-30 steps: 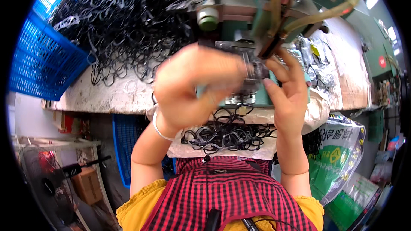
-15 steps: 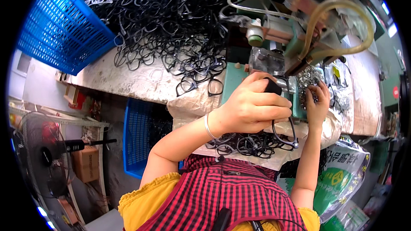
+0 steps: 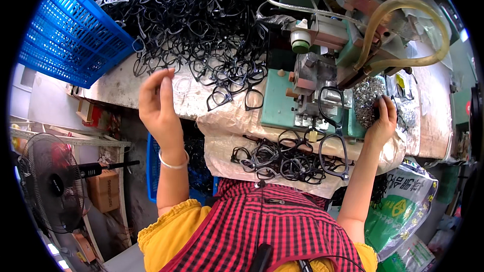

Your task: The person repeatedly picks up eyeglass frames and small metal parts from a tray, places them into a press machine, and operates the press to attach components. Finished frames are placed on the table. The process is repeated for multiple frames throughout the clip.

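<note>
So the setup makes sense once you look at it: the big heap of black eyeglass frames (image 3: 191,25) is dumped on the far left of the counter (image 3: 121,88), right where the left hand (image 3: 159,103) can get at it. That hand hovers at the near edge of the heap with the fingers loosely apart, not gripping anything as far as I can see. The green press machine (image 3: 322,70) sits to the right, with one black frame (image 3: 330,103) propped up at its front. The right hand (image 3: 383,118) is over at a pile of small silvery metal parts (image 3: 365,100) just right of the machine, fingers curled down onto them; can't tell if it has pinched one. More frames (image 3: 282,158) lie in a sack-covered lap area near the body. A blue crate (image 3: 65,35) stands at the far left.
</note>
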`<state>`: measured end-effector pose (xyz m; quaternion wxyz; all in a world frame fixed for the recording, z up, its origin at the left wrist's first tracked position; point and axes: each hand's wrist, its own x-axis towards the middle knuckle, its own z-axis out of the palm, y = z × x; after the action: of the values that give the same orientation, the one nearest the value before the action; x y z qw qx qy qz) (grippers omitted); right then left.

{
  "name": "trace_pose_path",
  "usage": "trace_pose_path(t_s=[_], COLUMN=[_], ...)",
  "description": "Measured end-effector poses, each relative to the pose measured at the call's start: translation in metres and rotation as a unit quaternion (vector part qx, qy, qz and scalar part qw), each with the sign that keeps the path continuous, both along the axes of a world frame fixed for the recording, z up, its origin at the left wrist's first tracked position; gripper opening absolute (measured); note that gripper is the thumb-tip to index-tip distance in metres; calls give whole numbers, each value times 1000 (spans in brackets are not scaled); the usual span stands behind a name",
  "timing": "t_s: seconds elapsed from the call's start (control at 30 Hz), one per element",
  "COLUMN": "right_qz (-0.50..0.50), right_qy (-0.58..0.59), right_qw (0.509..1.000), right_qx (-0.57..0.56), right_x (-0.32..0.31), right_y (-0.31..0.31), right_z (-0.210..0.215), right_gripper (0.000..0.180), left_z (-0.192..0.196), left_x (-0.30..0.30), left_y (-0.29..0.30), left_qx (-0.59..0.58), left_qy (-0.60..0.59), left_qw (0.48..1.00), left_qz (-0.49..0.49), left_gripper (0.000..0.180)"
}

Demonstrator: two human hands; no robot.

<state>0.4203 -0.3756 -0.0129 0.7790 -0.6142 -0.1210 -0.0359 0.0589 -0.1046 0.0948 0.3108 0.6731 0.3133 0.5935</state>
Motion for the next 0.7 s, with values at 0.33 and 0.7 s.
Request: trace_pose_path(t_s=[0.33, 0.7], right_qz=[-11, 112], right_qy=[-60, -112], right_qw=[985, 976], right_qx=[-161, -150], right_x=[-20, -78], right_y=[6, -2], right_z=[19, 84], right_gripper=[19, 17], left_z=[-123, -102], left_x=[36, 81], left_y=[102, 95], left_qx=[19, 40], left_qy=[200, 497], left_qw=[976, 858], left_qz=[79, 124], left_gripper=[8, 29])
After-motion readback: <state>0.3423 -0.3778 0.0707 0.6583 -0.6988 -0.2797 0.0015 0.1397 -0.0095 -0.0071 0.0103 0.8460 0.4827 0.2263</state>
